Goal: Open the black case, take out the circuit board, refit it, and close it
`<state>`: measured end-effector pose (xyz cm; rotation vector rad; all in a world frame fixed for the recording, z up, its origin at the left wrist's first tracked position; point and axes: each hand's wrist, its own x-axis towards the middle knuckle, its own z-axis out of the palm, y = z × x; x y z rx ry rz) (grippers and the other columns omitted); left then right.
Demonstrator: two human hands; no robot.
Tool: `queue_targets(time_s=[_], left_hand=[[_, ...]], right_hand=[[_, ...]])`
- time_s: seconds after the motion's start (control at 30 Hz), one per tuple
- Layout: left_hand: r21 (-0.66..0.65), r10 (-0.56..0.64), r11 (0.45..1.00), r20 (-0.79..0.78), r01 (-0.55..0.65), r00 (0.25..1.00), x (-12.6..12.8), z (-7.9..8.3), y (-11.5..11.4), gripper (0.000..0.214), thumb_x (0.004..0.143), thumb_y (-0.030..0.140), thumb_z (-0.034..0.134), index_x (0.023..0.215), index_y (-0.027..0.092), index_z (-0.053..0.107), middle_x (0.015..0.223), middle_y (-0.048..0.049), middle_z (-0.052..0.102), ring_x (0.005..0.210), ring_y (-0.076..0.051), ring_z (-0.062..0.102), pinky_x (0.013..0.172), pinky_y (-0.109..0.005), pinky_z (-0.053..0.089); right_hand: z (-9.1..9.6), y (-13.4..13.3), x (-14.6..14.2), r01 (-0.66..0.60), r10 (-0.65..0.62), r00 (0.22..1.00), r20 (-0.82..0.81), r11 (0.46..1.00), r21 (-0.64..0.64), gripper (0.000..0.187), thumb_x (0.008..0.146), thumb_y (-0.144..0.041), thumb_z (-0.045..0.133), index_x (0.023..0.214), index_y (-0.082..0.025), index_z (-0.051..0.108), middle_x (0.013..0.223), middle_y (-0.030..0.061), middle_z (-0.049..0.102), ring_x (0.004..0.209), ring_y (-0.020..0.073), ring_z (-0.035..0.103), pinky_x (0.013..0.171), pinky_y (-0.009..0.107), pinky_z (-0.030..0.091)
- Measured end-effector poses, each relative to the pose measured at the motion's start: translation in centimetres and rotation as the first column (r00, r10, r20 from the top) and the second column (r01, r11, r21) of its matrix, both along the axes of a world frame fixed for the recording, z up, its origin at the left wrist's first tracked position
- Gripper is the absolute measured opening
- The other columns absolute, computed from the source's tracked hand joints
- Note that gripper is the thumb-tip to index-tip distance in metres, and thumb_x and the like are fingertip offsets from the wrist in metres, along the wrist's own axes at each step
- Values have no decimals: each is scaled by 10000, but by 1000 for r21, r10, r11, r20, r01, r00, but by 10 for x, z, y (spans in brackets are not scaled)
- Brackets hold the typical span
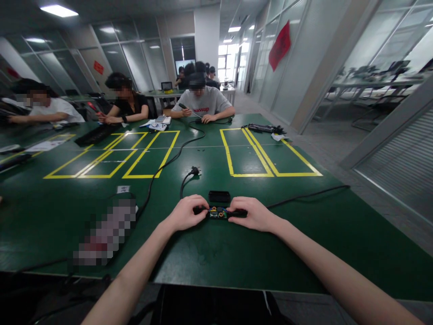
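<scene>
Your left hand (189, 212) and right hand (250, 213) pinch opposite ends of the small circuit board (218, 212), which sits between them at the near part of the green table (216, 262). Just beyond it lies a black casing half (219, 196); a black plug (194, 171) rests farther off, and a cable (309, 196) stretches rightward past your right hand.

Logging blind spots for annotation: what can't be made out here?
Ends of the circuit board: head view, covered by left hand and right hand.
Any component markings: head view, too small.
Object at left: head view, masked by pixelation.
Details inside black cover: head view, too dark.
</scene>
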<state>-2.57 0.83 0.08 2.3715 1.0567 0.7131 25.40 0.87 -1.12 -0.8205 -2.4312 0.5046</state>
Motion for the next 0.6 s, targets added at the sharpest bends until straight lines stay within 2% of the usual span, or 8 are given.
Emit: queue_targets(time_s=[0.3, 0.5, 0.6], left_hand=[[3, -9, 1000, 19, 9, 1000, 0, -1, 0, 102, 855, 159, 615, 861, 188, 712, 918, -45, 735, 802, -167, 672, 747, -268, 527], [-4, -46, 999, 82, 46, 996, 3, -5, 2, 143, 851, 122, 587, 729, 183, 629, 1016, -60, 742, 915, -180, 700, 846, -295, 539], [47, -46, 998, 58, 44, 997, 5, -6, 0, 135, 851, 134, 592, 734, 191, 629, 1011, -58, 741, 933, -190, 698, 855, -309, 541]], right_hand=[[-1, -1, -2, 9, -9, 1000, -17, 1000, -17, 129, 898, -254, 743, 844, -197, 640, 894, 33, 689, 821, 187, 675, 736, 288, 522], [-3, 4, -1, -10, 10, 1000, 8, 999, 47, 141, 908, -282, 750, 846, -195, 658, 932, 49, 692, 871, 193, 663, 760, 294, 523], [-2, 3, -1, -31, 27, 999, 39, 995, 93, 134, 926, -301, 729, 863, -192, 681, 964, 64, 693, 873, 196, 663, 759, 302, 525]])
